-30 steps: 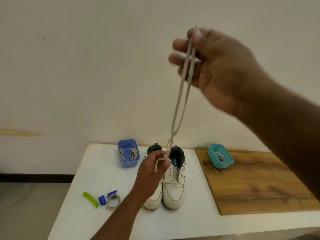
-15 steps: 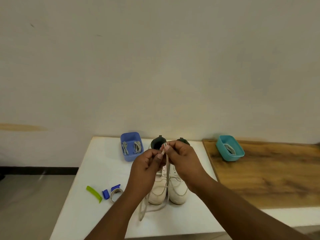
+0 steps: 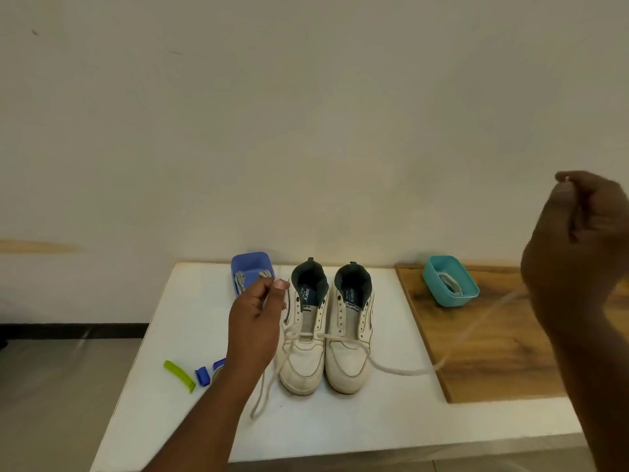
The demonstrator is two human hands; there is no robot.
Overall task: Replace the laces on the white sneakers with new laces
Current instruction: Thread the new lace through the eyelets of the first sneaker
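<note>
Two white sneakers stand side by side on the white table [image 3: 340, 427], the left sneaker [image 3: 304, 349] and the right sneaker [image 3: 350, 349]. A cream lace [image 3: 391, 367] runs through the lowest eyelets of the left sneaker. My left hand [image 3: 255, 325] pinches one end of the lace beside that shoe, and its slack loops down to the table. My right hand [image 3: 578, 257] is raised at the far right and pinches the other end, which trails across the right shoe's toe.
A blue tub [image 3: 251, 269] with laces sits behind the shoes on the left. A teal tub [image 3: 450, 284] with a coiled lace stands on the wooden board [image 3: 493, 352] at the right. A green clip [image 3: 179, 375], blue pieces [image 3: 203, 375] lie front left.
Both hands were together above the shoes half a second ago. They have pulled apart, the right hand up and to the right with its lace end, the left staying near the left shoe.
</note>
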